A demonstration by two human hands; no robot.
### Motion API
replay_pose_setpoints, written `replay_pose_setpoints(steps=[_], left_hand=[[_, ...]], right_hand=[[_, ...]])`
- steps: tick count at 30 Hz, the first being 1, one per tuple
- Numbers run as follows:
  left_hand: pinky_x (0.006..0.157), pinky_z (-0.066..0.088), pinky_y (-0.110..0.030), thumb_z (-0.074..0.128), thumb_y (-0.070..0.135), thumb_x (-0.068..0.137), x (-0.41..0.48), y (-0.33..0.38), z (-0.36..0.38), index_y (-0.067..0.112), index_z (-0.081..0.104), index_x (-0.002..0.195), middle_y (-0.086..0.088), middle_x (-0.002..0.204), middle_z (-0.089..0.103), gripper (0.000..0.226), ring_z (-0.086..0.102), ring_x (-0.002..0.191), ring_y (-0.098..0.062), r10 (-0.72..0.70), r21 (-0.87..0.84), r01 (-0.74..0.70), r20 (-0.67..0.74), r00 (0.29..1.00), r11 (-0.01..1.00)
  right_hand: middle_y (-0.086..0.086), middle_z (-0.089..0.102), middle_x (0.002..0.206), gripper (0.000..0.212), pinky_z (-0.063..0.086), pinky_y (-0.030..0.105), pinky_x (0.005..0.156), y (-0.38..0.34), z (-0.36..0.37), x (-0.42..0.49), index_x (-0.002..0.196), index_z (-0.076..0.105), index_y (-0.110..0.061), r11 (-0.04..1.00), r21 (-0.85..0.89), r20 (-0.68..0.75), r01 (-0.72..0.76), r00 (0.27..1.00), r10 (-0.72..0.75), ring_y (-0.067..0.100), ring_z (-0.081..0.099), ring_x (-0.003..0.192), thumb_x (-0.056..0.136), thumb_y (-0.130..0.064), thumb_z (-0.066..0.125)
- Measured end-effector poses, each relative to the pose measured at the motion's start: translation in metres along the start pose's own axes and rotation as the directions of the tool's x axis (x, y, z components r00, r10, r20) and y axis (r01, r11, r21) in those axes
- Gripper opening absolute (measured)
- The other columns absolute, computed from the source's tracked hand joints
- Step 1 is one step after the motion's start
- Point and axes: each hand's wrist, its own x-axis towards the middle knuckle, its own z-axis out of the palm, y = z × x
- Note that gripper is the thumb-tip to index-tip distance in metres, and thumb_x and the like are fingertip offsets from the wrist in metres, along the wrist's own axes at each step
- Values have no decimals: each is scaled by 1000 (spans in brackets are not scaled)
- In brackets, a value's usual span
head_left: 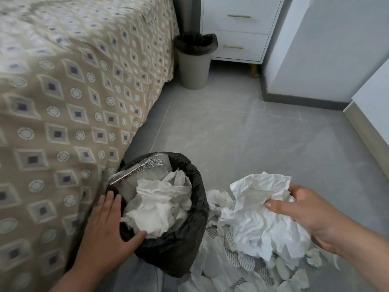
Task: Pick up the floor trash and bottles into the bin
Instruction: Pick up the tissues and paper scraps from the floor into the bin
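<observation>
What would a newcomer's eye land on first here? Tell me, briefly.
The big wad of crumpled white paper gripped in the right hand, low right, above torn scraps littering the floor. Left of it, the black-lined bin beside the bed is stuffed full, the left hand resting on its rim.

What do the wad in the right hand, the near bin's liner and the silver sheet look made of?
Wad: thin white tissue or paper, matte, softly crumpled. Liner: thin black plastic film, faintly glossy, wrinkled over the rim. Silver sheet: probably foil-faced padding, shiny with quilted dimples.
</observation>
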Motion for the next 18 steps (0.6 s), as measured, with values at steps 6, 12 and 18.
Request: replay_pose_setpoints(steps=[6, 12, 18], left_hand=[[114, -6, -26, 28, 81, 56, 0, -6, 10, 12, 5, 150, 9, 151, -18, 119, -26, 139, -5, -83, -109, 95, 104, 991, 989], [115, -3, -26, 35, 79, 57, -5, -11, 12, 12, 6, 150, 8, 154, -14, 118, -27, 139, -1, -85, -177, 98, 80, 993, 979], [114, 5, -30, 43, 79, 58, -3, -17, 16, 12, 6, 150, 5, 156, -8, 120, -25, 140, -2, -61, -216, 78, 86, 994, 973]], right_hand=[[11, 76, 92, 26, 59, 37, 72, -40, 35, -9, 102, 67, -9, 993, 94, 87, 68, 993, -76, 29, 74, 84, 79, 3, 68], [15, 75, 90, 24, 61, 41, 70, -75, 124, 25, 97, 66, -6, 957, 257, 141, 131, 975, -171, 31, 73, 81, 76, 5, 71], [2, 69, 108, 25, 55, 40, 88, -46, 219, 76, 99, 63, -23, 980, -139, 222, 145, 968, -112, 20, 67, 96, 75, -26, 71]])
